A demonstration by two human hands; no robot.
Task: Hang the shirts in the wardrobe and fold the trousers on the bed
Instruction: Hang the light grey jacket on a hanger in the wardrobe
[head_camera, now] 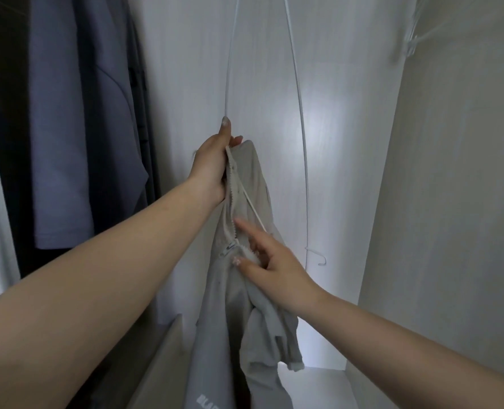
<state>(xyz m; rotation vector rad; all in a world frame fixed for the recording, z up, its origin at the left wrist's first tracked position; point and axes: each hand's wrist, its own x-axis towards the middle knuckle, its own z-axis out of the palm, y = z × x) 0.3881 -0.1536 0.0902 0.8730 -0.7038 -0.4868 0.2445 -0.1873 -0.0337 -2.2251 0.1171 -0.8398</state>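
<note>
left hand is gripping the top of the grey zip top and a white hanger wire, fingers curled tight | right hand is touching the zip, fingers loose | top is hanging inside the wardrobe, looks soft, light, floppy; best held by collar | blue shirts are hanging at left

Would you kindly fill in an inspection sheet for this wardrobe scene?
Surface: white wardrobe back panel; shelf at bottom.
Job's things: grey zip top hanging from white wire hanger.
Clutter: blue shirt hung at left; clear hangers top right.
Hands: left hand grips the top's collar and hanger; right hand touches the zip, fingers spread.
Cables: nothing seen.
Surroundings: white side wall.
</note>
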